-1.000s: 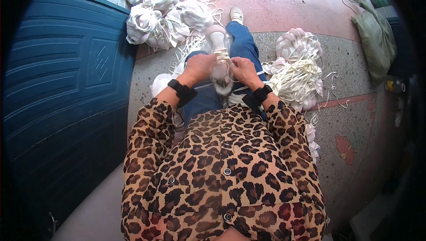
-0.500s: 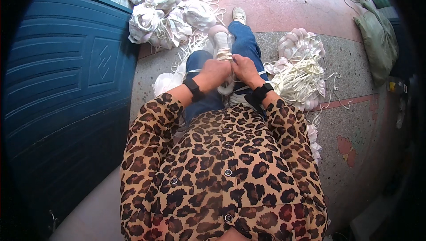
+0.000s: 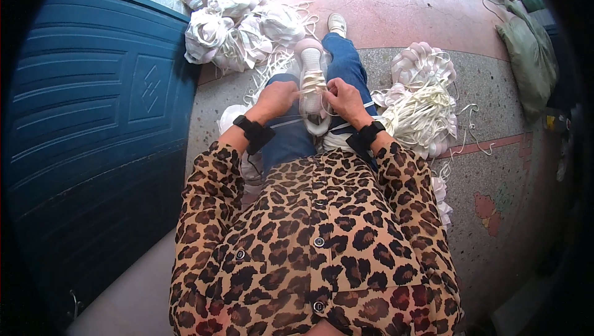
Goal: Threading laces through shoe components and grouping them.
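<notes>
A pale pink and white sneaker upper [image 3: 311,62] lies between my thighs, toe pointing away and its ankle opening toward me. Cream shoelace [image 3: 314,79] crosses its front in several rows. My left hand [image 3: 279,99] is closed beside the left edge of the lacing, pinching a lace end. On the other side, my right hand [image 3: 346,99] has thumb and index finger pressed together on the shoelace, close to the eyelets. The fingertips of the left hand are partly blurred. Loose white lace trails across my jeans on both sides.
Bundles of white uppers [image 3: 232,26] are heaped at the far left by a blue panelled door [image 3: 99,88]. To my right are stacked uppers [image 3: 421,64] and a pile of cream laces [image 3: 417,110] on the speckled floor. A greenish sack [image 3: 526,57] stands at the far right.
My hands have parted, the left one moving left and away from the upper's middle. The laced rows, partly covered before, now show between them.
</notes>
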The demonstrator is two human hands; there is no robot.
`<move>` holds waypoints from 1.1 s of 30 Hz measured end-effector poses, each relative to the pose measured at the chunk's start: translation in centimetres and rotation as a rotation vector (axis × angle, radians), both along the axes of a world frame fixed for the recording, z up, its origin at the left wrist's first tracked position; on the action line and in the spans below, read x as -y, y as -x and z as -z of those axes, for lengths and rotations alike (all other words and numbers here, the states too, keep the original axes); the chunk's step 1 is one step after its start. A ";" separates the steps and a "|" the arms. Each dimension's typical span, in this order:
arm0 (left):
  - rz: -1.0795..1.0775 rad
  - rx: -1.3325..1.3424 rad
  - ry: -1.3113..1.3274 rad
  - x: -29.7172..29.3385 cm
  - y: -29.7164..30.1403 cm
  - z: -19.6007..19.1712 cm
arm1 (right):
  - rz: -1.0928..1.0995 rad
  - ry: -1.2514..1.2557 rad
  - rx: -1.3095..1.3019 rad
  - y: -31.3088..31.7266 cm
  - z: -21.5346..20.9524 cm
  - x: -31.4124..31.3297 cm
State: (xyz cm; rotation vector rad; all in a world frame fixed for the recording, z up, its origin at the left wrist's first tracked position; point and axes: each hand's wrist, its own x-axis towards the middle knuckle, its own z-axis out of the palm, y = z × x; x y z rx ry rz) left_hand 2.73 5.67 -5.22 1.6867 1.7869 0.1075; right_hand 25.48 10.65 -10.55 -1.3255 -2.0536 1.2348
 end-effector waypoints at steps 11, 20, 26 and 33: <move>0.030 -0.102 -0.341 0.0 -4.6 2.8 | 0.045 0.022 -0.024 0.3 1.7 0.0; 0.319 -0.349 -0.379 0.3 -2.4 0.8 | 0.038 0.087 -0.012 0.1 0.4 0.1; 0.248 -0.329 -0.204 -0.4 -1.1 -0.5 | -0.069 0.028 -0.011 -0.6 0.2 0.6; -0.016 0.111 0.171 1.3 3.1 -1.4 | -0.267 -0.011 0.232 -2.0 -2.4 1.7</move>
